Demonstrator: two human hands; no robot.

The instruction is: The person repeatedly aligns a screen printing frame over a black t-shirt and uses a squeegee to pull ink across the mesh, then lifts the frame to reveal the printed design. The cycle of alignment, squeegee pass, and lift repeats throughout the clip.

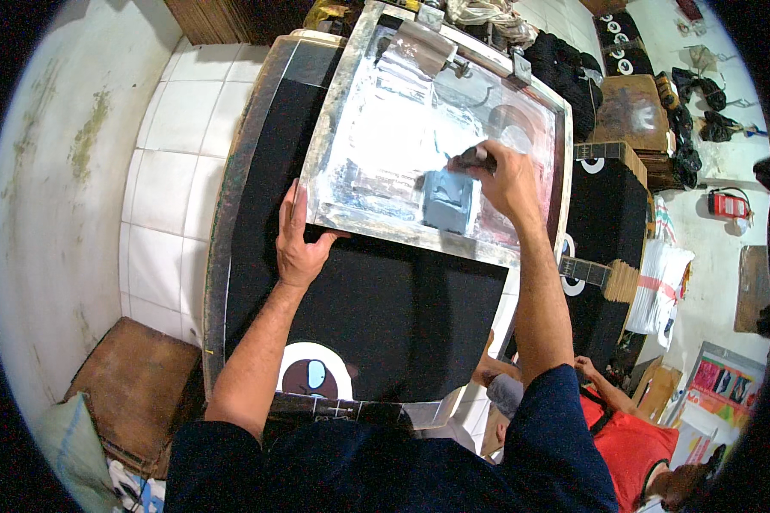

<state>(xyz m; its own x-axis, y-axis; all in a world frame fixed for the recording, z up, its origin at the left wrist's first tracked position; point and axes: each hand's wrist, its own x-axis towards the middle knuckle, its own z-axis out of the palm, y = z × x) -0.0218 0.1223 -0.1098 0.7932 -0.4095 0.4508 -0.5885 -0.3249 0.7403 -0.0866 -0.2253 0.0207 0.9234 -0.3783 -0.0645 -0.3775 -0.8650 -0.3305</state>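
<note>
A silk-screen printing frame (325, 162) lies over black fabric (385, 295) on a long board. White ink smears cover much of its mesh, with a pale blue square (451, 202) near the front edge. My left hand (303, 248) grips the frame's near left corner, fingers along the side and thumb at the front edge. Above the mesh, my right hand (509, 178) is closed around a small dark squeegee (470, 160), whose lower edge is hard to make out. A printed cartoon eye (315, 374) shows on the fabric by my left forearm.
Metal hinge clamps (436, 56) hold the frame's far side. More black printed fabric (603, 231) lies on a board to the right. A person in a red top (629, 449) is at the lower right. A brown board stack (137, 385) stands at the lower left.
</note>
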